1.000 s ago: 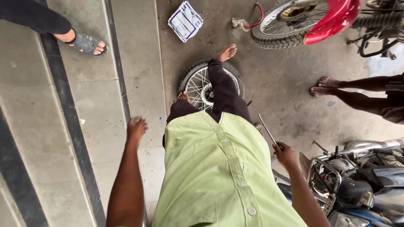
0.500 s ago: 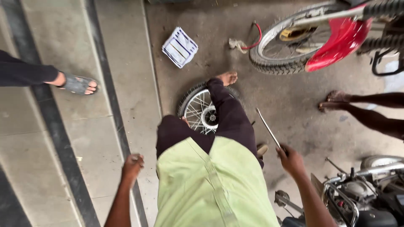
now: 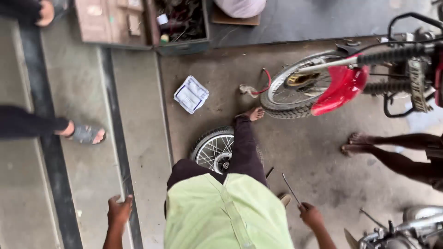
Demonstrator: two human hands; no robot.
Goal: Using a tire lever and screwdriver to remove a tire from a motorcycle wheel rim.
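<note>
Right hand (image 3: 310, 215) has its fingers clamped on a thin metal lever (image 3: 291, 189); left hand (image 3: 119, 211) hangs with fingers loosely curled, empty. The spoked wheel (image 3: 216, 150) lies on the floor under the leg; levering the tyre looks in hand.

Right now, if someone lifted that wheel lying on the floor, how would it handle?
The wheel looks stiff: metal spokes and rim. Probably heavy with its tyre on. Flat and pinned under the leg, it won't roll; upright, it likely would.
</note>
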